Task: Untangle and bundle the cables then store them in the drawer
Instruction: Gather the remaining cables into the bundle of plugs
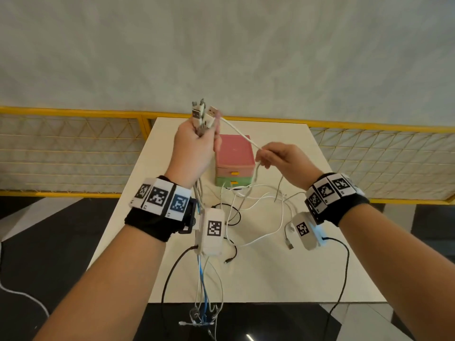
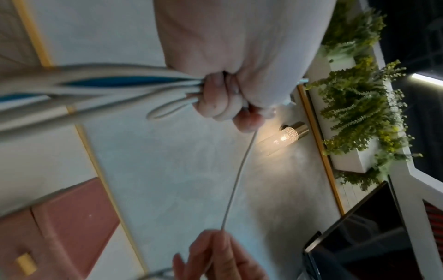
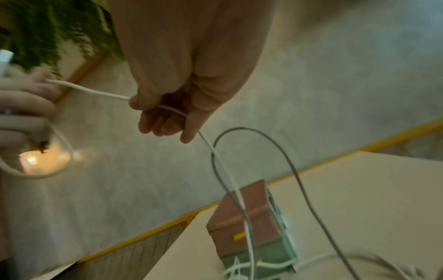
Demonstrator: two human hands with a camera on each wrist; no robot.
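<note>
Gripped upright in the left hand (image 1: 190, 153) is a bunch of cables (image 1: 203, 119), fingers curled tight round it, plug ends sticking out above the fist and loose tails hanging below the wrist. One white cable (image 1: 242, 135) is stretched from that fist to the right hand (image 1: 283, 161), where it is pinched between thumb and curled fingers. More cables (image 1: 253, 205) are left tangled on the table (image 1: 283, 271), just in front of the small drawer box (image 1: 234, 161), whose drawers appear closed. If the white cable is pulled hard while its far length is caught in the heap, a knot could be tightened or the heap dragged against the box. Plugs could also slip from the fist if the left grip is loosened.
</note>
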